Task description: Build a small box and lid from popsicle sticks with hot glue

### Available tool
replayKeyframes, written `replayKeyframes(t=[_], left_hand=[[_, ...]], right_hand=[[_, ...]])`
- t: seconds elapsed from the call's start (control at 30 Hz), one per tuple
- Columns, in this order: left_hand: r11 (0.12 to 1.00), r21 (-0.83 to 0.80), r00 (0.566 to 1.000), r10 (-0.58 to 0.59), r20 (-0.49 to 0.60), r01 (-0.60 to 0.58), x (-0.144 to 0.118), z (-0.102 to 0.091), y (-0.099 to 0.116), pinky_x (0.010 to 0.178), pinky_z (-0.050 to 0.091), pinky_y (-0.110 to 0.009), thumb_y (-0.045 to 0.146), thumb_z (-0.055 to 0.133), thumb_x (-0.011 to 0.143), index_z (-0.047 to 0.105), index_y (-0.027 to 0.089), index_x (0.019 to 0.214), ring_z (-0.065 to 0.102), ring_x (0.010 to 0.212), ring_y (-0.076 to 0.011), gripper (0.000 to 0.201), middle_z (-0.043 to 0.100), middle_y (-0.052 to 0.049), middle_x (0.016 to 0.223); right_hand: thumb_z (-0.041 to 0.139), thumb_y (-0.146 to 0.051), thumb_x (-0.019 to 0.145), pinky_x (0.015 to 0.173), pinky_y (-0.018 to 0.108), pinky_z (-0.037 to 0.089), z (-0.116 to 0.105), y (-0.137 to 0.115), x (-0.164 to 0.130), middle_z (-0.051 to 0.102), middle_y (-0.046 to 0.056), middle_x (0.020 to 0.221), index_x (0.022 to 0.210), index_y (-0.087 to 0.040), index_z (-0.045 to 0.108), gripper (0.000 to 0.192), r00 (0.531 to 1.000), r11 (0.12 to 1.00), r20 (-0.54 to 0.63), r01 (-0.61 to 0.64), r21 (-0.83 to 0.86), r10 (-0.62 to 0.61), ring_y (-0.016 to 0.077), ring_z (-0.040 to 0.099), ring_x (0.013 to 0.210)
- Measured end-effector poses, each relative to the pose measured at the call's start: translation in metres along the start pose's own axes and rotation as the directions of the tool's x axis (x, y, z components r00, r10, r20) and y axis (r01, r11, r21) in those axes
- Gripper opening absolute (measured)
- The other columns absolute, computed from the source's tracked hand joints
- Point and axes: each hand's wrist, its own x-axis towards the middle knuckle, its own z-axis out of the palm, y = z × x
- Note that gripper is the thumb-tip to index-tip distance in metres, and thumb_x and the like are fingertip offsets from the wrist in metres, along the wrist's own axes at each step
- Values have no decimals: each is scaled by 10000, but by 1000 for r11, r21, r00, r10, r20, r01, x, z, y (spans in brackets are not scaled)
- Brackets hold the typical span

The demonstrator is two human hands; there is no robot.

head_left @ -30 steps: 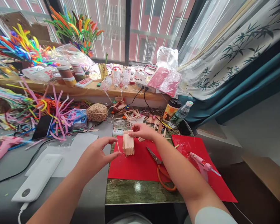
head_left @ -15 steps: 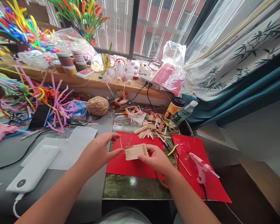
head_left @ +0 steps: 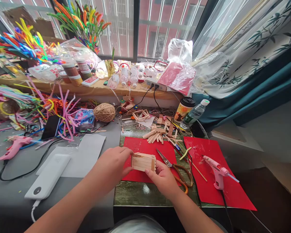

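Above red sheet (head_left: 135, 145) on tabletop (head_left: 133, 194), holds the joined-slat piece (head_left: 143, 161) in closed right grip (head_left: 164, 180) and pinches a slim stick (head_left: 132, 162) at its left end with left grip (head_left: 115, 165), leaving loose sticks (head_left: 155, 135) unused

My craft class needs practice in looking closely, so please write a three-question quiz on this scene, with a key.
1. True or false: the right hand holds a piece built of wooden sticks.
2. What lies on the right-hand red sheet? a) ball of twine b) pink glue gun c) white power bank
3. Fill in: the dark-lidded cup stands beside a clear ____.

Key: 1 true; 2 b; 3 bottle.
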Motion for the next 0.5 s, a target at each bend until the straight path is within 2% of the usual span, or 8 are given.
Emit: replayKeyframes(t=[0.17, 0.5], left_hand=[[996, 94, 993, -21, 116, 10, 6, -2, 8, 853, 527, -432, 176, 811, 802, 668, 211, 1087, 720, 1009, -318, 321, 757, -100, 1104], [996, 90, 991, -16, 131, 4, 8, 0, 4, 865, 519, -416, 222, 798, 837, 675, 211, 1119, 716, 1022, -304, 307, 744, -94, 1124]], right_hand=[[716, -453, 932, 1140, 482, 479, 3, -5, 2, 728, 74, 1325, 1316, -258, 702, 431, 1000, 1000, 10, 6, -30, -6, 313, 664, 1254], [697, -383, 953, 1132, 478, 486, 3, -8, 3, 725, 70, 1332, 1311, -240, 697, 386, 1000, 1000, 17, 4, -28, -3, 301, 671, 1240]])
